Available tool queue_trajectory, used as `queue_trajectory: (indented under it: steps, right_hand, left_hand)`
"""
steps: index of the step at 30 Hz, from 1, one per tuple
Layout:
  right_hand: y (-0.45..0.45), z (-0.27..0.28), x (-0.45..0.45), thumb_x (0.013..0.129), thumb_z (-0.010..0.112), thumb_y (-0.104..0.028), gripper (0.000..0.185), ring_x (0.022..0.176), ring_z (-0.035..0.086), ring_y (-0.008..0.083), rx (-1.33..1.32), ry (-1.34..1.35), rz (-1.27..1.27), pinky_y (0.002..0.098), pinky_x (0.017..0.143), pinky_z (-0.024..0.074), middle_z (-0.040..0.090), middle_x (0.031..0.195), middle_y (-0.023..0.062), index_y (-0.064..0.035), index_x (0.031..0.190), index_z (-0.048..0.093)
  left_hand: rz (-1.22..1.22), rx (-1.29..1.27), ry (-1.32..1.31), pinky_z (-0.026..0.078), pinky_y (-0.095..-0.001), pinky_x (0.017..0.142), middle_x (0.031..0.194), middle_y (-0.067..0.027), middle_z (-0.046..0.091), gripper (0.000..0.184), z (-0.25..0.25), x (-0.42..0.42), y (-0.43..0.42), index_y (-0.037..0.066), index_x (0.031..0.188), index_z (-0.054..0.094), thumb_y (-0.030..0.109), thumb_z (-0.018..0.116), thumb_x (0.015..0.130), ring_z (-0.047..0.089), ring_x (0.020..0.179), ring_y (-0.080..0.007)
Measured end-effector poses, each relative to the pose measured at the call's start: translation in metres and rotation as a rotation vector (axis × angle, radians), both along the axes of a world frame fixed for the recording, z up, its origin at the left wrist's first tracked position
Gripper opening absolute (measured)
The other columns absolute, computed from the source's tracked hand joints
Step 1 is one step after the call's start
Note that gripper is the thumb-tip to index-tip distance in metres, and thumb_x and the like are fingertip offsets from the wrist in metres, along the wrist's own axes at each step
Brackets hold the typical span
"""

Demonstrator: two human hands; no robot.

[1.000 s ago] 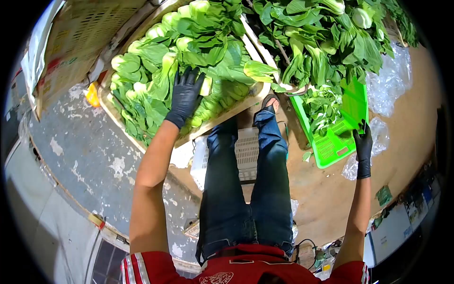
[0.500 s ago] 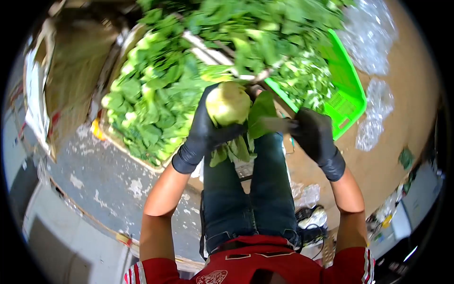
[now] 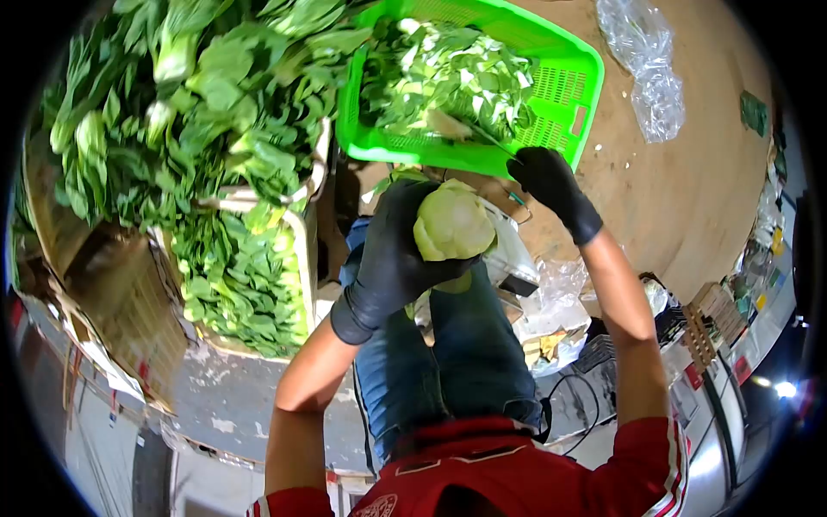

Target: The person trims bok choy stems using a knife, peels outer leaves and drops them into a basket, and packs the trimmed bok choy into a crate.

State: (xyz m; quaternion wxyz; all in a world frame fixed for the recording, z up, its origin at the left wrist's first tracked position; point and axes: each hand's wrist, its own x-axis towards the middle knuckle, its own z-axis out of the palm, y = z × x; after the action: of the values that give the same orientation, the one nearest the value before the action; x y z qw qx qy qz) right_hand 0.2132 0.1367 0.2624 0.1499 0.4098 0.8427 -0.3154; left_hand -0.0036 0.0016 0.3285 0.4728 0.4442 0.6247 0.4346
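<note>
My left hand [image 3: 401, 241], in a black glove, is closed around a head of bok choy [image 3: 454, 222], its pale rounded base facing up above my thighs. In my right hand [image 3: 547, 181], also gloved in black, is a knife [image 3: 493, 140]. Its thin blade points left over the near side of a green plastic basket [image 3: 469, 158]. A pale trimmed piece [image 3: 446, 126] lies by the blade's tip; whether they touch I cannot tell. Inside the basket are cut leaves and stem pieces [image 3: 469, 77].
Leafy bok choy heads [image 3: 215, 77] are heaped at the upper left, above a crate packed with more [image 3: 245, 276]. A cardboard box [image 3: 129, 302] stands at far left. Clear plastic bags [image 3: 656, 95] lie right of the basket. A white device [image 3: 508, 250] is beside my right knee.
The view has shifted, bringing the basket nearer the middle. My right hand has moved the knife from beside the bok choy to over the basket. My left hand keeps its hold.
</note>
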Motion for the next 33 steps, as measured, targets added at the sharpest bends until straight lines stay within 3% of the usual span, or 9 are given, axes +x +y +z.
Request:
queue_trajectory:
  steps: [1, 4, 8, 14, 21, 25, 27, 31, 33]
  right_hand:
    - [0.005, 0.001, 0.016, 0.081, 0.058, -0.026, 0.02, 0.063, 0.061, 0.0183, -0.306, -0.108, -0.333, 0.0344, 0.053, 0.0476, 0.063, 0.074, 0.0082, -0.0072, 0.077, 0.062]
    - [-0.021, 0.036, 0.008, 0.075, 0.07, -0.018, 0.035, 0.069, 0.058, 0.0115, -0.459, 0.521, -0.639, 0.0284, 0.064, 0.0477, 0.062, 0.08, 0.0081, -0.0026, 0.103, 0.057]
    - [-0.023, 0.066, -0.01, 0.068, 0.075, -0.02, 0.043, 0.071, 0.058, 0.014, -0.303, 0.595, -0.609, 0.0277, 0.064, 0.0485, 0.06, 0.079, 0.0083, -0.0026, 0.101, 0.053]
    - [0.021, 0.065, 0.02, 0.07, 0.072, -0.017, 0.039, 0.068, 0.055, 0.011, -0.792, 0.271, -0.671, 0.0244, 0.058, 0.0454, 0.058, 0.079, 0.0051, -0.0023, 0.101, 0.055]
    - [0.004, 0.049, 0.014, 0.067, 0.076, -0.031, 0.056, 0.069, 0.054, 0.0129, -0.442, 0.499, -0.437, 0.0281, 0.063, 0.0462, 0.057, 0.08, 0.0063, -0.0025, 0.108, 0.05]
    - [0.038, 0.05, 0.03, 0.073, 0.07, -0.028, 0.046, 0.068, 0.058, 0.0154, -0.695, 0.12, -0.569, 0.0309, 0.064, 0.0483, 0.061, 0.078, 0.007, 0.0003, 0.105, 0.054]
    - [0.036, 0.028, 0.042, 0.075, 0.069, -0.028, 0.048, 0.069, 0.059, 0.0151, 0.275, 0.211, -0.177, 0.0298, 0.065, 0.0488, 0.061, 0.083, 0.0079, -0.0003, 0.11, 0.053]
    - [0.021, 0.055, 0.013, 0.074, 0.07, -0.03, 0.052, 0.08, 0.057, 0.0141, -0.627, 0.242, -0.593, 0.0297, 0.07, 0.0465, 0.062, 0.09, 0.0082, 0.0015, 0.112, 0.051]
    - [0.009, 0.037, 0.008, 0.074, 0.071, -0.027, 0.05, 0.079, 0.055, 0.0108, -0.474, 0.41, -0.538, 0.0261, 0.07, 0.045, 0.062, 0.092, 0.0062, 0.0009, 0.11, 0.053]
  left_hand:
    - [0.045, -0.024, -0.04, 0.043, -0.0383, 0.083, 0.101, -0.0155, 0.052, 0.073, -0.003, 0.008, 0.007, 0.001, 0.112, 0.048, 0.023, 0.084, 0.052, 0.053, 0.094, -0.0311]
    - [-0.004, -0.091, -0.152, 0.041, -0.0414, 0.085, 0.109, -0.0185, 0.049, 0.077, -0.027, 0.024, 0.031, 0.0, 0.117, 0.043, 0.024, 0.083, 0.056, 0.051, 0.098, -0.0338]
    - [-0.241, 0.004, 0.194, 0.04, -0.0401, 0.088, 0.113, -0.0204, 0.046, 0.086, -0.037, 0.04, 0.046, -0.001, 0.127, 0.03, 0.023, 0.08, 0.061, 0.05, 0.1, -0.0349]
    - [-0.366, -0.212, -0.199, 0.037, -0.0373, 0.096, 0.117, -0.0217, 0.047, 0.086, -0.038, 0.034, 0.064, -0.002, 0.128, 0.03, 0.022, 0.079, 0.061, 0.047, 0.11, -0.034]
    - [-0.38, -0.223, -0.169, 0.042, -0.0324, 0.089, 0.109, -0.0149, 0.054, 0.082, -0.036, 0.041, 0.067, -0.002, 0.124, 0.036, 0.019, 0.082, 0.059, 0.053, 0.102, -0.0231]
    - [-0.458, -0.283, -0.378, 0.042, -0.0299, 0.089, 0.11, -0.0119, 0.054, 0.072, -0.034, 0.024, 0.069, 0.0, 0.124, 0.036, 0.014, 0.077, 0.066, 0.052, 0.102, -0.0196]
    - [-0.361, -0.259, -0.335, 0.042, -0.0289, 0.088, 0.11, -0.0108, 0.054, 0.063, -0.041, 0.025, 0.065, 0.0, 0.123, 0.038, 0.015, 0.073, 0.073, 0.051, 0.102, -0.0186]
    - [-0.186, -0.191, -0.264, 0.044, -0.0329, 0.08, 0.097, -0.0171, 0.057, 0.049, -0.049, 0.042, 0.06, -0.001, 0.116, 0.042, 0.028, 0.062, 0.083, 0.055, 0.09, -0.0214]
    - [-0.152, -0.103, -0.36, 0.045, -0.0322, 0.076, 0.092, -0.0176, 0.059, 0.039, -0.055, 0.049, 0.064, -0.001, 0.111, 0.047, 0.024, 0.061, 0.085, 0.057, 0.083, -0.0208]
